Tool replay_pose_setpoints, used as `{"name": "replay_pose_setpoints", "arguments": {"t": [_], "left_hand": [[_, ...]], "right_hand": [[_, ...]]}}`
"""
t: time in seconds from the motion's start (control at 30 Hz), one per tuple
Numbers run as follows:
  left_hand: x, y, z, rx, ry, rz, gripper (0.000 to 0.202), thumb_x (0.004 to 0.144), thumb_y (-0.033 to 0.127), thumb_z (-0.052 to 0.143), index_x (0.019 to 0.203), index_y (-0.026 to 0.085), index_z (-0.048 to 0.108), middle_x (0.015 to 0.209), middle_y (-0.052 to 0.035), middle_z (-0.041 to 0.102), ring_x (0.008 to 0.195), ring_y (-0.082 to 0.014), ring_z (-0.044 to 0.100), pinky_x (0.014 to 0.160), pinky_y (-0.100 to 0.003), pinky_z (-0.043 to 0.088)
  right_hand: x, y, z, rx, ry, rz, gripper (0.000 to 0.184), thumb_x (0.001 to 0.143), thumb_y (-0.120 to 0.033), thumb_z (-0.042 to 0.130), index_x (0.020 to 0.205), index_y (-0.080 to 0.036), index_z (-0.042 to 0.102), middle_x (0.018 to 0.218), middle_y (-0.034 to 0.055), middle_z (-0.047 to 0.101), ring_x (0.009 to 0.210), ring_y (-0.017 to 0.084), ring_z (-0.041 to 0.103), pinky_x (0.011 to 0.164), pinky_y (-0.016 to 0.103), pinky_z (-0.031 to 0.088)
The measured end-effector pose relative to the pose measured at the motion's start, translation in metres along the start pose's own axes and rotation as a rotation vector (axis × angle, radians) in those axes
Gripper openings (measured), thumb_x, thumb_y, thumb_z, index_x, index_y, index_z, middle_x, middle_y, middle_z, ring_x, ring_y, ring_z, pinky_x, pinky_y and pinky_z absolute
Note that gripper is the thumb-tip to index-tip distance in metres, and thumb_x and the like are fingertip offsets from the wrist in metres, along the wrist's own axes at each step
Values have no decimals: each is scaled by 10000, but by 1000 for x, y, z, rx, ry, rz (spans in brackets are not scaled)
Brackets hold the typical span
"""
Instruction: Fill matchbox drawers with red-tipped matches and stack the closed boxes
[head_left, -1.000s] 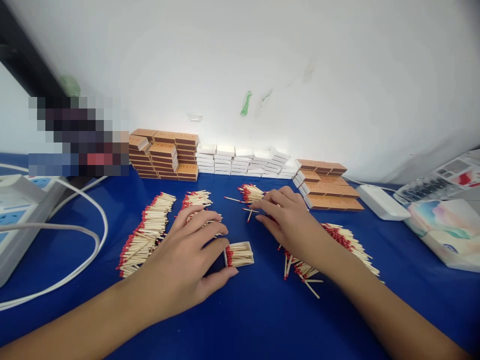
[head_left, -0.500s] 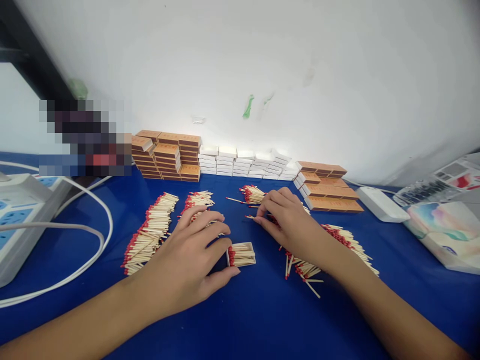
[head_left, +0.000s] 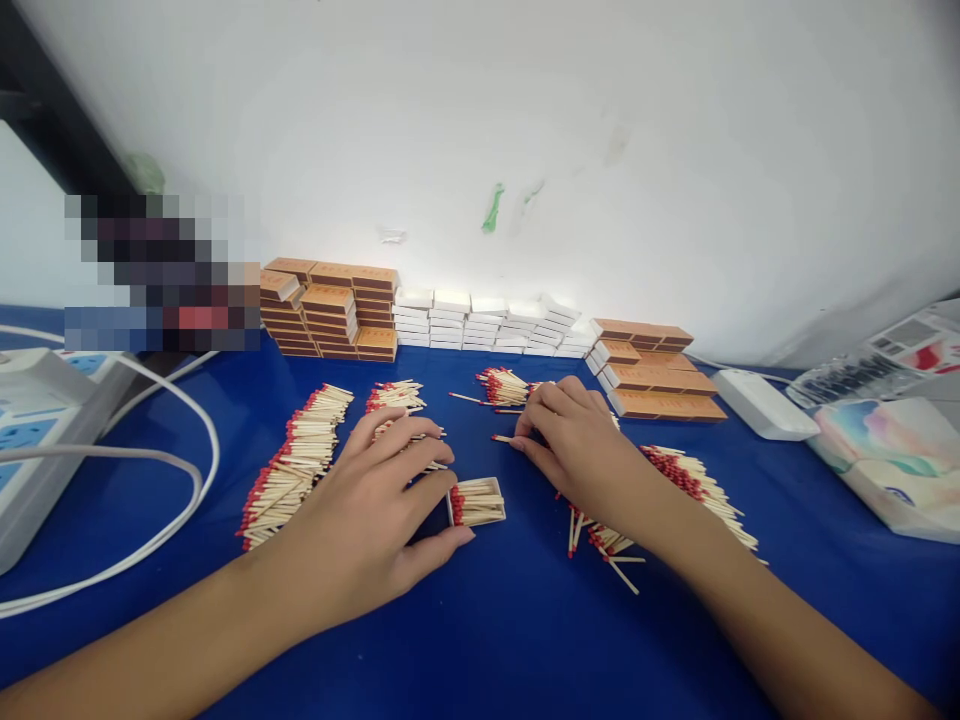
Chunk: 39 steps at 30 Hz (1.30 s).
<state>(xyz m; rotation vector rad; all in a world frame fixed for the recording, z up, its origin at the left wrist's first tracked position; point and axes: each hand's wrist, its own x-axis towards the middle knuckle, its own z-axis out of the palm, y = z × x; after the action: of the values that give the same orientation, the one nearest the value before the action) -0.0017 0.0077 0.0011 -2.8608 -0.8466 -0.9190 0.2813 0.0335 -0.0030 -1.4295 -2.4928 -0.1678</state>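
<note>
Both hands showed in the head view, on either side of a small white rectangular card tray (head_left: 495,518), part-filled with red-headed wooden matches (head_left: 476,500). It lay on a blue tabletop (head_left: 517,630), its long axis running roughly left to right and the match heads at its left end.

The left hand (head_left: 382,500) was nearer to it, palm down and fingers spread, with the thumb and index finger parted around the tray's left end; whether either fingertip pressed on it could not be told. The right hand (head_left: 581,435), beyond and to the right of the tray, pinched a single red-tipped match (head_left: 502,438) between thumb and index finger. That match sat just beyond the tray's far long side, its head pointing left, nearly in line with the tray's long axis; its height above the tabletop was unclear.

Left of the tray stretched a long row of loose matches (head_left: 300,460); well beyond it stood stacked white card boxes (head_left: 450,302), flanked by orange-and-brown matchboxes (head_left: 667,405).
</note>
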Motion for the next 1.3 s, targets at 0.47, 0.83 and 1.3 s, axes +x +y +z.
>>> {"name": "replay_pose_setpoints", "arguments": {"t": [0.47,0.83,1.3], "left_hand": [[0,-2,1,64,51,-41,210,1026,381,751,1045,172,770,1159,-86,797,1200,-329,687,1137,-586,489],[0,-3,1,51,38,-38,208,1026,379,757,1062,174,770,1174,-88,802,1207,-323,686,1148,-590,491],[0,-1,0,9,24,-21,185,1029,365,756,1070,185,762,1139,-66,795,1230,-302,682,1176,-547,441]], "right_hand": [[-3,-44,-19,186,124,-197,75,1084,-186,641,1036,-200,697,1150,116,716,1133,293,590,1013,472,505],[-7,-36,-23,326,8,-159,107,1056,-162,665,996,-237,712,1101,90,701,1085,269,593,1018,467,531],[0,-2,-3,20,241,36,102,1063,-238,663,1075,-213,761,1123,116,742,1057,317,547,908,481,424]]}}
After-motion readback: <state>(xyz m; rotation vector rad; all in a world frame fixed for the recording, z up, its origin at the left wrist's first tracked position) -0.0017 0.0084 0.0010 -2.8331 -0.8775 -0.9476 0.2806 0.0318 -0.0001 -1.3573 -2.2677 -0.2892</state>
